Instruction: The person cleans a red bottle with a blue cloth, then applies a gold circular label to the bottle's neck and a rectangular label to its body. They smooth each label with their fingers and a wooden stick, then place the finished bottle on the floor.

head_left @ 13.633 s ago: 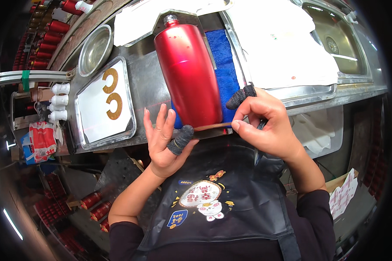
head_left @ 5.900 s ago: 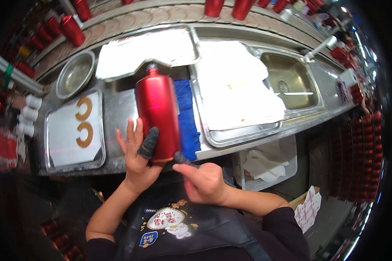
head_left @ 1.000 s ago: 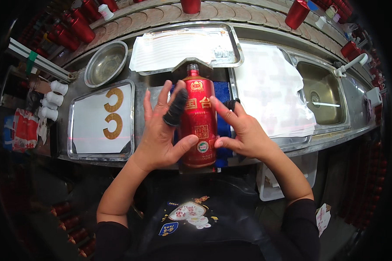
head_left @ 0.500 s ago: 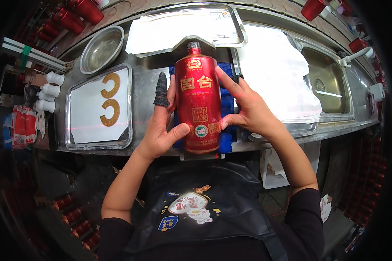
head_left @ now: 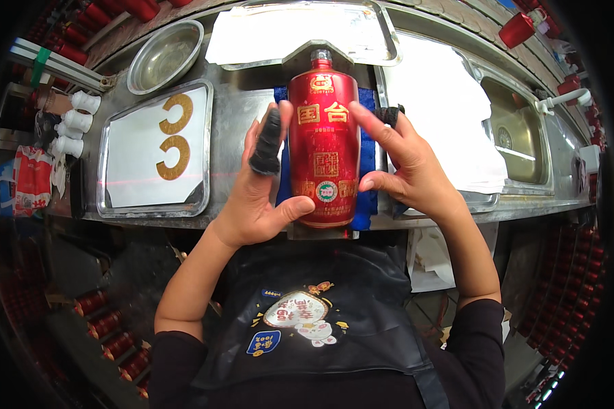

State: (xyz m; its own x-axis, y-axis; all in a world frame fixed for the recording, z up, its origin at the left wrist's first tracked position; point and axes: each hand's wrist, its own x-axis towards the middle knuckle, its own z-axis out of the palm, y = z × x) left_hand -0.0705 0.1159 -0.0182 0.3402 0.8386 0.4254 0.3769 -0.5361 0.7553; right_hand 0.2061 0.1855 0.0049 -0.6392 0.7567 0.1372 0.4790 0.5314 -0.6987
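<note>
A red bottle [head_left: 324,146] with gold lettering and a small round white-green emblem lies face up, its neck away from me. Under it are a blue pad [head_left: 367,153] and a metal rest [head_left: 295,61] around the neck end. My left hand [head_left: 249,198] is at the bottle's left side, fingers apart, its thumb overlapping the lower edge; contact there I cannot tell. A black finger cover [head_left: 267,143] sits on one of its fingers. My right hand [head_left: 413,163] is open, thumb and fingertips just off the bottle's right side. It wears a black band [head_left: 389,116] on a finger.
At left, a tray [head_left: 208,136] holds white paper and two gold C-shaped pieces [head_left: 176,114]. Behind it stands a metal bowl [head_left: 165,58]. White sheets [head_left: 433,123] lie at right, beside a sink [head_left: 515,140]. Another paper-covered tray [head_left: 389,34] is behind the bottle.
Both hands have loosened from the bottle's sides, and the right thumb and fingers have come away from it. The whole view has shifted slightly; the bottle still lies on the blue pad.
</note>
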